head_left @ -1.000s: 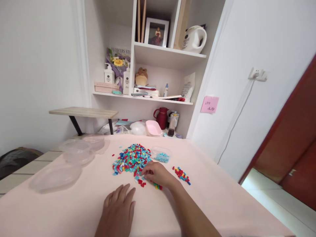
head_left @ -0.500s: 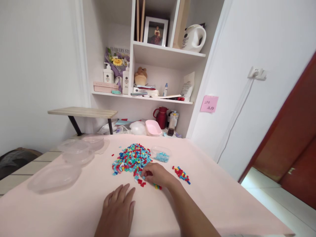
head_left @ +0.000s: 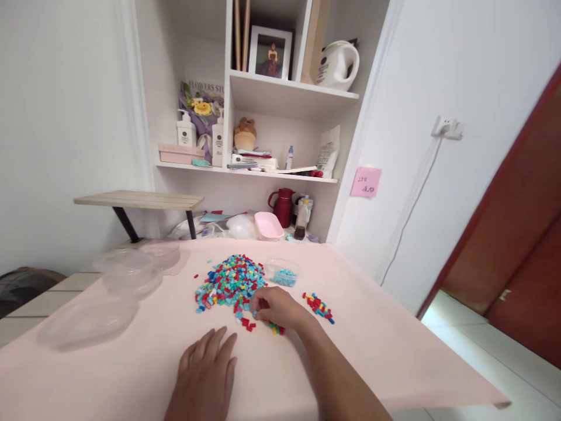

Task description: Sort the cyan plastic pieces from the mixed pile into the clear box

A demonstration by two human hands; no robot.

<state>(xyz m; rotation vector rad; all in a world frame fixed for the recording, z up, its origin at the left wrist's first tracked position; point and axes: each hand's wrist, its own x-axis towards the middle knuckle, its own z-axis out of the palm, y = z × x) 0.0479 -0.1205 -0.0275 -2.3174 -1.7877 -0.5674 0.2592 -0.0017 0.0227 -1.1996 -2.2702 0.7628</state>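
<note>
My right hand (head_left: 277,307) is at the near right edge of a heap of small coloured building bricks (head_left: 234,280). Its thumb and fingers are pinched together, and a bit of a light blue brick (head_left: 255,314) shows at the tips. A few red bricks (head_left: 248,324) lie just left of the fingertips, and some green and yellow ones (head_left: 276,329) stick out beneath the hand. Palm down on the pink cloth, my left hand (head_left: 205,368) holds nothing, with its fingers stretched out. Behind the right hand stands a clear plastic box (head_left: 283,273) with light blue bricks inside.
A smaller group of red, yellow and blue bricks (head_left: 318,307) lies to the right on the pink tablecloth (head_left: 385,351). Several clear plastic containers (head_left: 92,318) are at the left. A pink tray (head_left: 269,226) and a red jug (head_left: 283,206) stand at the back, beneath the shelves.
The view has shifted slightly, so everything sits a little further left. The right hand keeps its pinch at the heap's edge, and the left hand still rests flat.
</note>
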